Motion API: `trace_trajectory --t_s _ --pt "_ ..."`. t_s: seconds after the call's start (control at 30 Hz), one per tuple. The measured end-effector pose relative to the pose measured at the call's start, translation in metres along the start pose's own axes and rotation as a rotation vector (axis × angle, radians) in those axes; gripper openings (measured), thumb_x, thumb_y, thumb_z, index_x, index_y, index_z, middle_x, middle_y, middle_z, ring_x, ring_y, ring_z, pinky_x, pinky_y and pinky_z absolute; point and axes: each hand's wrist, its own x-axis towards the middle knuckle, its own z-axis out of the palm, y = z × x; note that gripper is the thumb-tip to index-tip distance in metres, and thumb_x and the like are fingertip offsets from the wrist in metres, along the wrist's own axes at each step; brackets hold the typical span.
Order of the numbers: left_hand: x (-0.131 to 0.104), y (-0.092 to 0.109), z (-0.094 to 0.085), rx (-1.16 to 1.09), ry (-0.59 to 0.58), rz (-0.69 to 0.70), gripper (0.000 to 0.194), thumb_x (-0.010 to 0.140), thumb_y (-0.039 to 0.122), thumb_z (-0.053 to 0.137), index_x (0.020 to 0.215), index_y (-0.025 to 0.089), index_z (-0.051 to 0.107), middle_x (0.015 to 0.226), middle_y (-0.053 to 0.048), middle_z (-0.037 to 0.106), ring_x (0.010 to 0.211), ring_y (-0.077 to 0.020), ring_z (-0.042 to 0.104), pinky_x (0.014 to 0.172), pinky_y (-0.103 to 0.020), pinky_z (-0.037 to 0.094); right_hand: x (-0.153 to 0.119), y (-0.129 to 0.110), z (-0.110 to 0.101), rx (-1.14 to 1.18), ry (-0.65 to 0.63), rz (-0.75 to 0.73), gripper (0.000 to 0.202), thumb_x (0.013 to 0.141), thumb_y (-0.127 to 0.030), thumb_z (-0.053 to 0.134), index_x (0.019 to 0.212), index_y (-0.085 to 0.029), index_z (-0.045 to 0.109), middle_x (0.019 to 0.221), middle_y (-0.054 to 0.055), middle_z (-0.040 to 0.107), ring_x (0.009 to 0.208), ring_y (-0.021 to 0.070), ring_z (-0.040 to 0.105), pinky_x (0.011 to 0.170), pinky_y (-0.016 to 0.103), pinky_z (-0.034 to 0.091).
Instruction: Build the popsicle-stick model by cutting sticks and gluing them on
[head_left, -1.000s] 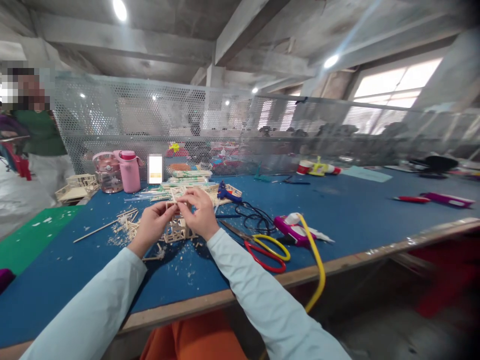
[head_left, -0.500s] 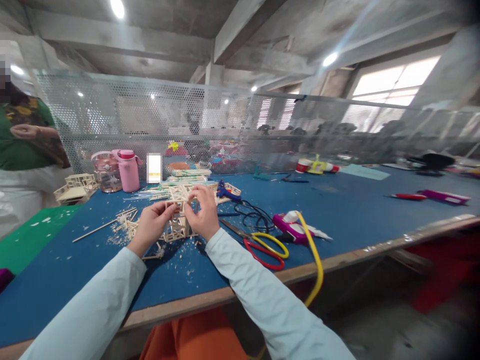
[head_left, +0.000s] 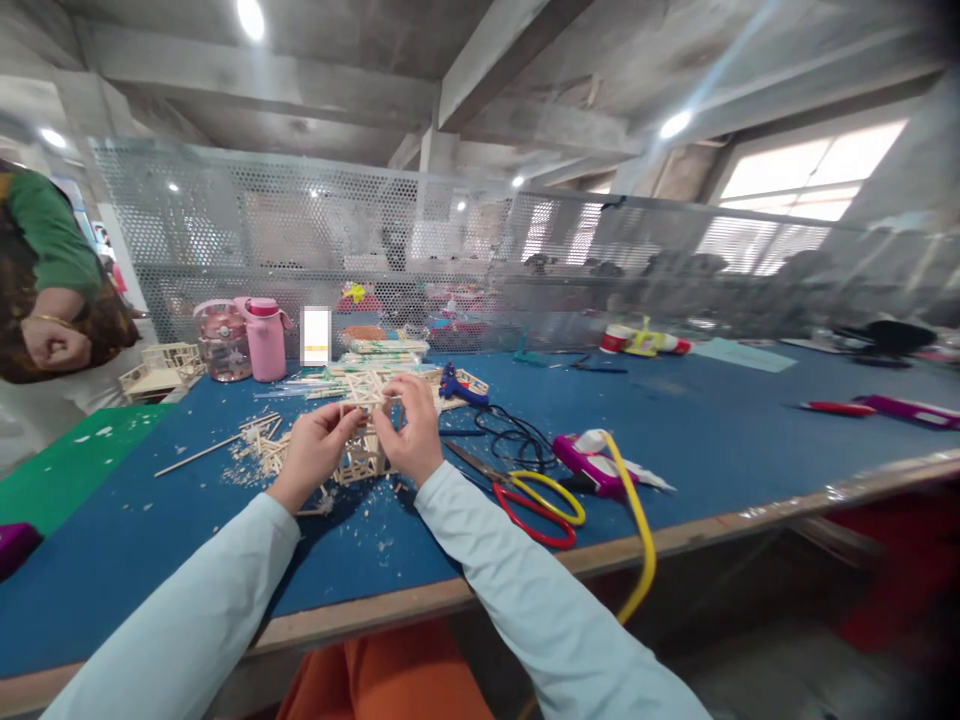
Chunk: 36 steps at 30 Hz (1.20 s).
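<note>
A small model frame [head_left: 364, 462] built of thin wooden sticks stands on the blue table in front of me. My left hand [head_left: 315, 450] is closed at its upper left side, thumb and fingers pinched on the sticks. From the right, my right hand [head_left: 414, 430] curls its thumb and forefinger round the upper part of the frame. My fingers hide some of the joints. Loose wooden sticks and crumbs [head_left: 270, 448] lie just left of the frame. A blue glue gun [head_left: 463, 390] rests behind my right hand.
Scissors [head_left: 472, 460] with red and yellow handles and a purple glue gun [head_left: 592, 470] lie to the right. Pink bottles [head_left: 266, 345] and stick bundles [head_left: 382, 352] stand or lie at the back. Another person [head_left: 60, 290] stands at the left, by a second wooden model [head_left: 161, 372].
The view has shifted slightly, so the table things sit a little farther right. Both hands stay at the frame with small finger shifts. The person at the left has changed posture, arm now lower.
</note>
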Motion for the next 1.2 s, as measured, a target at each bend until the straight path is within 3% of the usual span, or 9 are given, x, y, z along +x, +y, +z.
trace_trajectory --t_s 1.0,1.2 --pt "0.0010 -0.0053 -0.0001 -0.028 0.005 0.003 0.036 0.076 0.049 0.057 0.077 0.014 0.066 0.075 -0.005 0.070 0.069 -0.0153 0.060 0.065 -0.025 0.045 -0.0008 -0.0039 -0.0002 -0.031 -0.018 0.013 0.015 0.074 -0.021 0.054 0.090 -0.019 0.053 0.095 0.008 0.054 0.096 0.0218 0.050 0.089 0.040 0.042" --pt "-0.0003 -0.0017 -0.0017 0.069 0.010 0.005 0.035 0.078 0.047 0.055 0.080 0.014 0.067 0.073 -0.004 0.069 0.066 -0.0147 0.058 0.061 -0.024 0.043 -0.0006 0.0015 -0.0002 0.017 0.029 0.072 0.015 0.082 -0.022 0.048 0.096 -0.018 0.054 0.095 0.008 0.057 0.095 0.0198 0.052 0.087 0.037 0.044"
